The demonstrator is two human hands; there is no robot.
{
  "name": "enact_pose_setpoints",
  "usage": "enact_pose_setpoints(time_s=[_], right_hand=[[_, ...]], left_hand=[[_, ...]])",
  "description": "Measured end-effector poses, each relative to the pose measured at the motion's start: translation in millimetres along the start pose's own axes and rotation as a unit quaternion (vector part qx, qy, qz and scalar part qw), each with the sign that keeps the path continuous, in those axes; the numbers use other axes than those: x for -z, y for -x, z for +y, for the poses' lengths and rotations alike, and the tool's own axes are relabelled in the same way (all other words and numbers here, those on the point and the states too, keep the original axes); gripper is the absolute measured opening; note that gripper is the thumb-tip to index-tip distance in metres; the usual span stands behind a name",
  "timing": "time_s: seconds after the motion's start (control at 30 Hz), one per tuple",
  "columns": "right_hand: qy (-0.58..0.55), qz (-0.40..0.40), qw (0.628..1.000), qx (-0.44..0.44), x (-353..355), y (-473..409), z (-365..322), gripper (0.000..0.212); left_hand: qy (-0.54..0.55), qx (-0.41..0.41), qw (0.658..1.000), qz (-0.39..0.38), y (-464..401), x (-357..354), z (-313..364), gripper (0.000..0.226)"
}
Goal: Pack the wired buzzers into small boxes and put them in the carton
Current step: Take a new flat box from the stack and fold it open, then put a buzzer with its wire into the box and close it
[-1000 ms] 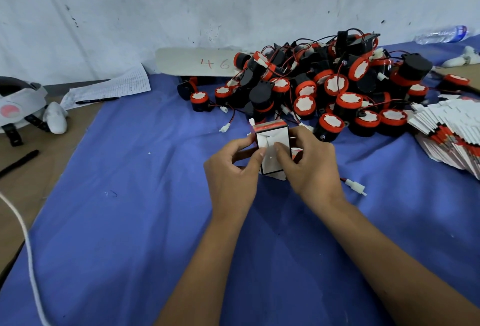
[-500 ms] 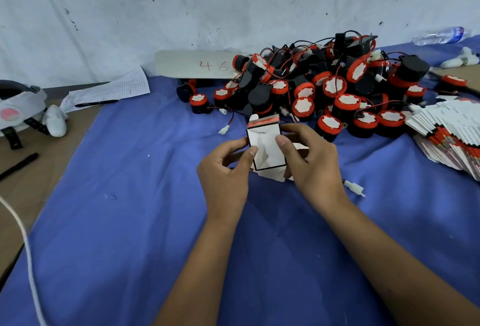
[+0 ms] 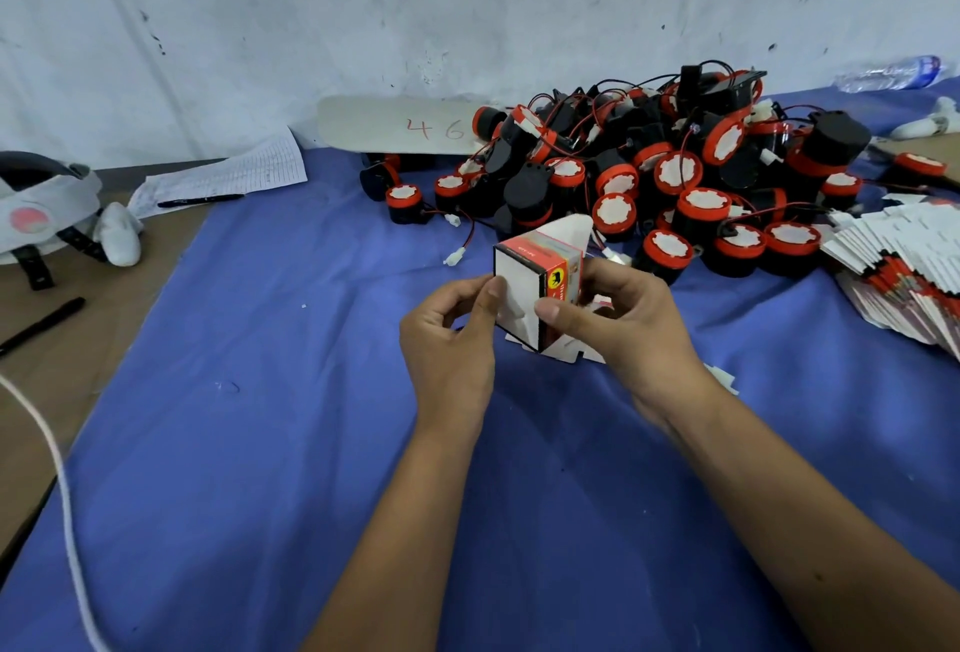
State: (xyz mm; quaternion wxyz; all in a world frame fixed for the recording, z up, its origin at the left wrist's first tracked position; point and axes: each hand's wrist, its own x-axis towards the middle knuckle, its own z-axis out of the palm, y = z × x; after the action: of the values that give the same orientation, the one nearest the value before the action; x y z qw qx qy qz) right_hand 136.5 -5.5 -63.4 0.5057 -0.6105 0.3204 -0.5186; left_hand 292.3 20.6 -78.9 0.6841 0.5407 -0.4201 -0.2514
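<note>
A small white and red box (image 3: 524, 282) is held above the blue cloth between both hands, one flap standing up at its far side. My left hand (image 3: 452, 339) pinches its left face with thumb and fingers. My right hand (image 3: 618, 324) grips its right side, thumb on the front edge. Behind them lies a pile of black and red wired buzzers (image 3: 649, 173) with red and black leads and white plugs. A white plug (image 3: 719, 376) shows beside my right wrist. A stack of flat unfolded boxes (image 3: 904, 266) lies at the right. No carton is in view.
The blue cloth (image 3: 260, 417) covers most of the table. At the left are a headset (image 3: 41, 214), a printed sheet with a pen (image 3: 218, 178), another pen (image 3: 41, 326) and a white cord (image 3: 57, 485). A plastic bottle (image 3: 888, 74) lies by the wall.
The box has been turned so that its red printed side now faces up and right, and both hands have lifted it slightly while shifting their grip.
</note>
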Motion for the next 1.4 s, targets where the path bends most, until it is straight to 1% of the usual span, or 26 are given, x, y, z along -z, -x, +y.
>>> enact_pose_setpoints(time_s=[0.07, 0.13, 0.23, 0.27, 0.37, 0.47, 0.63, 0.7, 0.73, 0.77, 0.8, 0.83, 0.87, 0.9, 0.93, 0.97, 1.0, 1.07, 1.13, 1.23, 1.27, 1.33, 1.4], right_hand=[[-0.041, -0.021, 0.999, -0.009, 1.3, 0.0, -0.8, 0.04], [-0.045, -0.023, 0.999, -0.012, 1.4, -0.5, -1.6, 0.046], [-0.029, 0.006, 0.999, -0.019, 0.3, -1.9, -0.7, 0.044], [-0.033, 0.015, 0.999, -0.027, 0.5, -2.2, -0.1, 0.044], [-0.084, 0.015, 0.995, -0.056, 4.0, -3.3, 0.2, 0.052], [-0.122, -0.016, 0.99, -0.062, 5.3, -4.0, 1.2, 0.051], [-0.103, -0.052, 0.992, -0.054, 4.5, -3.7, 2.9, 0.055], [-0.066, -0.046, 0.995, -0.056, 3.4, -2.5, 1.7, 0.053], [-0.029, -0.034, 0.998, -0.052, 2.5, -1.5, 1.5, 0.049], [0.026, -0.018, 0.999, -0.042, 1.1, -1.2, 1.1, 0.042], [0.106, 0.0, 0.994, -0.024, -0.1, -0.9, 1.7, 0.032], [0.205, 0.012, 0.979, 0.0, -0.9, -0.4, 3.6, 0.027], [0.32, 0.015, 0.947, 0.033, -1.7, -0.2, 6.1, 0.025], [0.425, 0.007, 0.902, 0.076, -2.3, -0.1, 7.5, 0.022], [0.497, -0.01, 0.86, 0.117, -3.3, 0.4, 7.9, 0.018], [0.536, -0.034, 0.831, 0.143, -4.7, 1.3, 7.8, 0.015], [0.552, -0.06, 0.818, 0.15, -6.4, 2.3, 6.8, 0.017], [0.548, -0.104, 0.816, 0.151, -7.5, 3.2, 5.0, 0.021], [0.546, -0.134, 0.812, 0.154, -7.9, 3.1, 3.8, 0.021], [0.548, -0.148, 0.804, 0.178, -9.4, 3.9, 4.5, 0.023], [0.537, -0.144, 0.809, 0.188, -9.6, 4.7, 4.5, 0.024], [0.495, -0.129, 0.832, 0.213, -10.9, 5.7, 4.3, 0.019], [0.445, -0.101, 0.857, 0.241, -11.0, 5.0, 5.4, 0.013]], left_hand=[[-0.024, -0.018, 1.0, -0.002, 2.3, -0.2, 1.2, 0.012], [-0.037, -0.033, 0.999, 0.002, 5.4, -0.8, 3.7, 0.009], [-0.043, -0.064, 0.997, -0.002, 7.9, -1.2, 6.8, 0.019], [-0.044, -0.071, 0.996, -0.006, 8.3, -1.6, 7.4, 0.019], [-0.028, -0.066, 0.997, -0.013, 8.5, -2.6, 6.6, 0.01], [-0.012, -0.048, 0.998, -0.027, 7.7, -3.3, 5.7, 0.009], [-0.005, -0.035, 0.999, -0.039, 4.7, 0.8, 4.4, 0.016], [-0.011, -0.024, 0.999, -0.043, 4.5, 1.0, 4.4, 0.019], [-0.011, -0.01, 0.999, -0.051, 4.5, 0.4, 5.1, 0.024], [-0.013, 0.008, 0.998, -0.062, 5.2, 0.1, 6.6, 0.034], [-0.021, 0.026, 0.997, -0.074, 5.3, 0.0, 6.9, 0.047], [-0.026, 0.045, 0.995, -0.084, 5.3, 0.1, 6.3, 0.054], [-0.026, 0.05, 0.994, -0.089, 5.4, 0.2, 6.0, 0.05], [-0.02, 0.046, 0.995, -0.092, 5.5, 0.4, 6.6, 0.042], [-0.019, 0.03, 0.994, -0.106, 5.2, 1.6, 7.4, 0.04], [-0.026, 0.007, 0.991, -0.132, 3.3, 3.0, 6.5, 0.042], [-0.047, -0.021, 0.986, -0.161, 1.5, 5.1, 5.7, 0.042], [-0.096, -0.062, 0.976, -0.187, -0.6, 8.9, 3.3, 0.033], [-0.123, -0.059, 0.975, -0.173, -3.6, 12.7, 0.3, 0.021], [-0.123, -0.03, 0.977, -0.174, -5.2, 15.7, -0.5, 0.019], [-0.132, -0.03, 0.976, -0.172, -4.9, 15.2, -0.2, 0.019], [-0.164, -0.049, 0.973, -0.154, -4.2, 15.1, -0.8, 0.018], [-0.205, -0.068, 0.969, -0.122, -3.8, 16.4, -3.6, 0.024]])
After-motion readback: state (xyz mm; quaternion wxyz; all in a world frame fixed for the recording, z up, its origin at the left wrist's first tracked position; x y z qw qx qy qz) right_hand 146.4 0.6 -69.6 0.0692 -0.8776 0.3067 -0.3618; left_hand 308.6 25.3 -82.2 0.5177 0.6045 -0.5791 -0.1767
